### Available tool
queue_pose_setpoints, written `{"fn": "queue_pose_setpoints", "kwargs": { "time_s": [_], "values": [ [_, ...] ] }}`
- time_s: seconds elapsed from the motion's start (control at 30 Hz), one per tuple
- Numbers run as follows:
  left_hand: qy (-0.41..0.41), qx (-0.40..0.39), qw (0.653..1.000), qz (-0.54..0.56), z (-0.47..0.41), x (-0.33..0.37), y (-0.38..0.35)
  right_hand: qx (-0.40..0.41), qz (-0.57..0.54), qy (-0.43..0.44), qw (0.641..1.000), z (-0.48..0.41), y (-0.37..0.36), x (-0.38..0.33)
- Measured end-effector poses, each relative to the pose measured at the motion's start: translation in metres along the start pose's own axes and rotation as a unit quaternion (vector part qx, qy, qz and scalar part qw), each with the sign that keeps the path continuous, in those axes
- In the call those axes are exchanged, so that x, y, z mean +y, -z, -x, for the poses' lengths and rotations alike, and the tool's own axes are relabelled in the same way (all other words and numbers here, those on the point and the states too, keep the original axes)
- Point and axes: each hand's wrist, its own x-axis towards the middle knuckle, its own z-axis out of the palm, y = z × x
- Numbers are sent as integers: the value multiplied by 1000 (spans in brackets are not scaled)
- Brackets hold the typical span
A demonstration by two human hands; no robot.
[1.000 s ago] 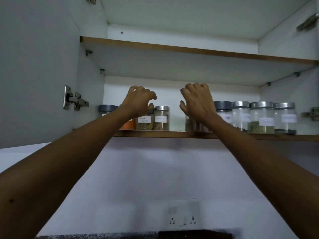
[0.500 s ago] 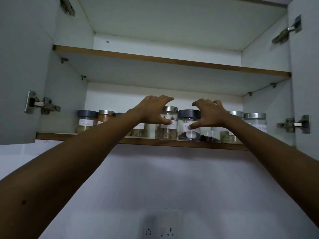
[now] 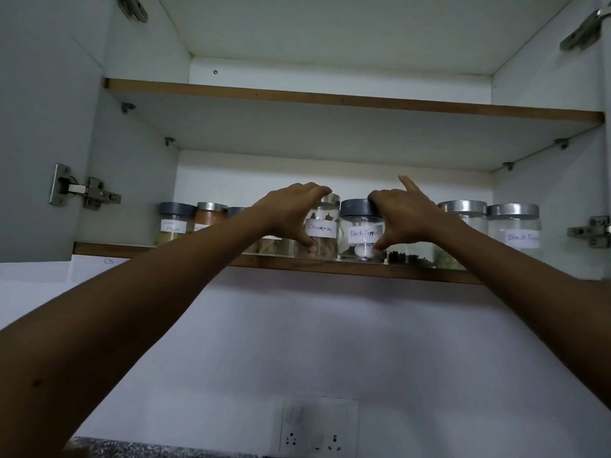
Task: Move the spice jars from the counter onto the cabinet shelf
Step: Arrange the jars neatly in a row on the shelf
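Note:
A row of glass spice jars stands on the lower cabinet shelf [image 3: 158, 248]. My left hand [image 3: 291, 209] grips the silver-lidded jar labelled Cinnamon [image 3: 325, 239], fingers over its lid and thumb low on the glass. My right hand [image 3: 401, 216] grips the dark-lidded jar labelled Black Pepper [image 3: 360, 236], fingers on the lid, thumb near its base, index finger raised. Both jars rest on the shelf side by side. Left of them stand a dark-lidded jar [image 3: 173, 223] and an orange-filled jar [image 3: 210, 218]. Two silver-lidded jars [image 3: 514, 226] stand at the right.
The upper shelf [image 3: 330, 99] sits above the jars. Both cabinet doors hang open, with hinges at the left [image 3: 82, 190] and right [image 3: 591, 231]. A wall socket plate [image 3: 319, 428] is below, above a speckled counter edge [image 3: 132, 449].
My hands have closed onto the cinnamon and black pepper jars, the thumbs now low on the glass. The view has shifted slightly rightward.

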Motion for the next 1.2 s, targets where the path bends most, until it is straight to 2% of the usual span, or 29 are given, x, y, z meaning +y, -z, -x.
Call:
{"fn": "queue_pose_setpoints", "kwargs": {
  "time_s": [0.37,0.57,0.77,1.07,1.2],
  "values": [
    [27,-31,998,49,-13,-25,-28,-22,71,-16,997,-38,-25,-18],
    [38,-58,995,74,-29,-46,-54,-33,59,-46,997,-63,-43,-28],
    [31,-50,993,98,-40,-57,-72,-51,85,-60,993,-83,-64,-30],
    [7,-33,996,77,-56,-74,-99,-80,73,-80,991,-110,-97,-26],
    [1,-38,999,29,-65,-79,-106,-95,56,-85,990,-120,-108,-25]
  ]
}}
